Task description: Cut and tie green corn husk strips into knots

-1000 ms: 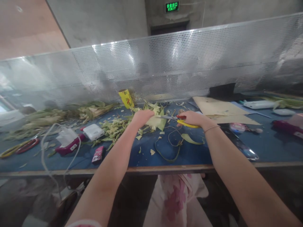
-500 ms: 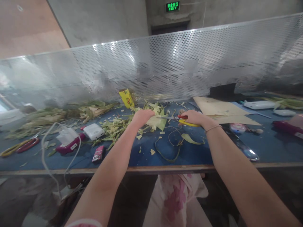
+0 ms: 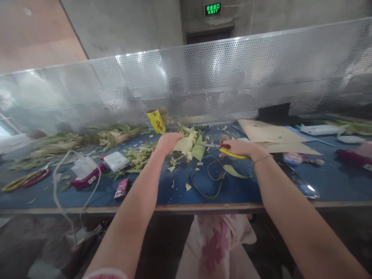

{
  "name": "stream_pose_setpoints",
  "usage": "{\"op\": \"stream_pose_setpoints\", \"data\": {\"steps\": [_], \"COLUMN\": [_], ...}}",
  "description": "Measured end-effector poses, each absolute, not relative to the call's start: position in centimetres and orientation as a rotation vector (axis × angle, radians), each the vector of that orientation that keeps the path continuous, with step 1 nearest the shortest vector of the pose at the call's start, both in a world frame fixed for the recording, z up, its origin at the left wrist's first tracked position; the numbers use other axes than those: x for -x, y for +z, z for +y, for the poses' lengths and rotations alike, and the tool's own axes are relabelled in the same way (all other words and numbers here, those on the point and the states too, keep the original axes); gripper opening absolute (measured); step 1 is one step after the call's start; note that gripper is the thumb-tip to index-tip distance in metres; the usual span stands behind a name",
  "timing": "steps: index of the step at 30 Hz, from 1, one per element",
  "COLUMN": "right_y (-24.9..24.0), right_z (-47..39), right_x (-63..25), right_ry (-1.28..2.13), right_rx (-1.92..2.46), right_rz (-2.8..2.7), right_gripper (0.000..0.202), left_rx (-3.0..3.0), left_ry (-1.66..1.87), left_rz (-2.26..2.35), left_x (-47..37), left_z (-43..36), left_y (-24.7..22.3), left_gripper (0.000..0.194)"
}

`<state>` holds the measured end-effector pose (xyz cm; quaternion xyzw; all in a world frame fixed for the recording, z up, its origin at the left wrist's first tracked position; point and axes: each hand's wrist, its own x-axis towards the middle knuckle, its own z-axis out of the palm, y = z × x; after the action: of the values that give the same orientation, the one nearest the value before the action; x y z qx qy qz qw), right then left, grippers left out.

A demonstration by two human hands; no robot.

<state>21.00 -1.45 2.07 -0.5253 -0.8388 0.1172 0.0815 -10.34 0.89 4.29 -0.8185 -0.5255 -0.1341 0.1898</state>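
in the head view, the left hand (image 3: 169, 142) is gripping a pale leaf piece (image 3: 184, 145) by its left edge, just above the blue table (image 3: 162, 190). the right hand (image 3: 236, 148) is closing around the handles of the scissors (image 3: 234, 154), whose blades are pointing left toward that piece and overlapping a green leaf (image 3: 198, 150) beside it. trimmings (image 3: 139, 158) are lying near the left forearm, and a yellow carton (image 3: 156, 121) is leaning behind.

the pale piece is looking thin and dry, so it is probably weighing very little, bending softly and tearing easily; a light pinch on the broad left end, well clear of the blades, is seeming the best hold. the scissors are looking stiff and somewhat heavier, their loops offering the safe place for fingers.

the left thumb is hiding under the hand, and the right fingers are covering most of the red loop. whether the blades are parting or meeting, and whether they are touching the pale piece, i cannot tell. the perforated screen (image 3: 203, 77) is blurring whatever is standing behind it.
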Motion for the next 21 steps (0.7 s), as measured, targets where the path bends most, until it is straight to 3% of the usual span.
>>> {"op": "stream_pose_setpoints", "data": {"steps": [21], "right_y": [2.8], "right_z": [-2.2], "right_x": [-20.4], "right_ry": [0.345], "right_rx": [1.534], "right_rz": [-2.472], "right_gripper": [0.047], "left_rx": [2.398], "left_ry": [-0.258], "left_rz": [-1.375], "left_x": [8.1], "left_z": [-0.3], "left_y": [4.3], "left_gripper": [0.027]}}
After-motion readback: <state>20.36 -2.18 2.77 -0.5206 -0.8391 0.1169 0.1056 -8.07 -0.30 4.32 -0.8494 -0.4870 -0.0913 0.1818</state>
